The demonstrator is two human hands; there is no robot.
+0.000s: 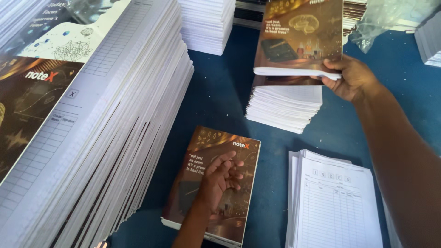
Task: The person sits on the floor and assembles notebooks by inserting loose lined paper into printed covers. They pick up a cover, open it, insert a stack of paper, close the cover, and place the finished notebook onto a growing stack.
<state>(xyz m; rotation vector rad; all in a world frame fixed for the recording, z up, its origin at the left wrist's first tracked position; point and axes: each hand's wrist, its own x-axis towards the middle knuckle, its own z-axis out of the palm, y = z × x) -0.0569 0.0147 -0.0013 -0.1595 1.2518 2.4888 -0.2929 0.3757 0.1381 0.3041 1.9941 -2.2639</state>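
The right hand [350, 79], at 1 o'clock, has its grip closed on the lower edge of a brown notebook [298, 39] raised over a small stack [285, 106]. Held only by one edge, it may tilt and slip down. The left hand [223, 177] lies flat and open on another notebook [197, 183] at 6 o'clock on the blue surface [220, 92].

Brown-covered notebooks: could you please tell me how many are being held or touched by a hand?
2. One brown-covered notebook lies on the blue table under the left hand; the other is gripped by the right hand above a stack. More may be hidden in stacks.
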